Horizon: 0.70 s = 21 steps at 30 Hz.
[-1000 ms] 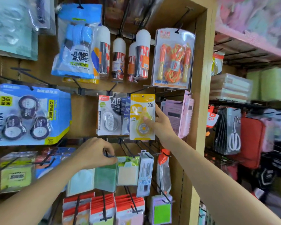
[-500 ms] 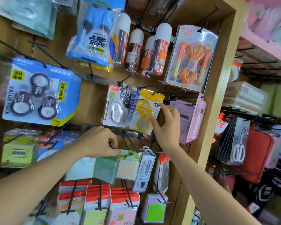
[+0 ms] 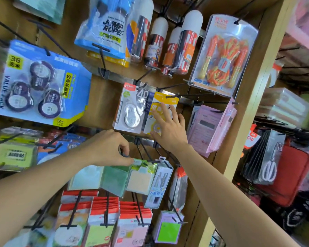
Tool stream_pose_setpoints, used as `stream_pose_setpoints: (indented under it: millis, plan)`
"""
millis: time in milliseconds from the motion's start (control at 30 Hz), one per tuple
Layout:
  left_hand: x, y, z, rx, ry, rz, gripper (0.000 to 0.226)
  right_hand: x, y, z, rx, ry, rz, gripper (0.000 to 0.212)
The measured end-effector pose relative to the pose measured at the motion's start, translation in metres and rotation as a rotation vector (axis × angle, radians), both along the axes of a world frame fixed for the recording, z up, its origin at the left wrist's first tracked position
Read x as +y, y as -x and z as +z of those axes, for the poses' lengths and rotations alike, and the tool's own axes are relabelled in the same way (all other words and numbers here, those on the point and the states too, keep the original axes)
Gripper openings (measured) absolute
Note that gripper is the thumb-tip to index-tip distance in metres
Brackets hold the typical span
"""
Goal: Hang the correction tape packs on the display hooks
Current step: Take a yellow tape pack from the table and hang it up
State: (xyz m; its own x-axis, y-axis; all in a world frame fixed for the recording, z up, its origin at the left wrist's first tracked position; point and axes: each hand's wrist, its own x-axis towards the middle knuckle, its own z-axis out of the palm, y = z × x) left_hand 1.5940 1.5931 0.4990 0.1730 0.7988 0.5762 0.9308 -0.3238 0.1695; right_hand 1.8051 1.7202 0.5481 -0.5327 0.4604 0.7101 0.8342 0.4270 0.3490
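Right hand (image 3: 169, 129) lets go its pinch; straight fingers push yellow tape pack (image 3: 165, 102) deeper on hook (image 3: 171, 95) | left hand (image 3: 107, 148) pinches lower hook (image 3: 125, 155), probably for steadying.

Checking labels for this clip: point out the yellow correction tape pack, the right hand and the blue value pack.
yellow correction tape pack (image 3: 161, 100): head view, top of the yellow card.
right hand (image 3: 170, 129): head view, back of the hand.
blue value pack (image 3: 35, 93): head view, centre, among the three tapes.

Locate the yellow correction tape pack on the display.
In the head view the yellow pack hangs on a middle-row hook, between the white pack on its left and pink calculators on its right, under the right hand.
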Motion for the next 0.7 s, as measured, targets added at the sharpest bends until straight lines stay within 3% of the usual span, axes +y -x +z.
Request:
stream_pose_setpoints:
  millis: [167,400,700]
  plan:
    - [0.003,0.002,-0.003,-0.028,0.01,-0.025,0.043,0.025,0.011,0.015,-0.062,0.116,-0.062,0.075]
    - [-0.001,-0.001,-0.001,-0.017,-0.007,-0.009,0.034,0.018,0.013,0.047,-0.151,0.328,-0.056,0.07]
    - [-0.009,-0.003,0.004,0.067,-0.062,-0.005,0.03,-0.079,-0.024,0.007,-0.11,0.252,0.237,0.05]
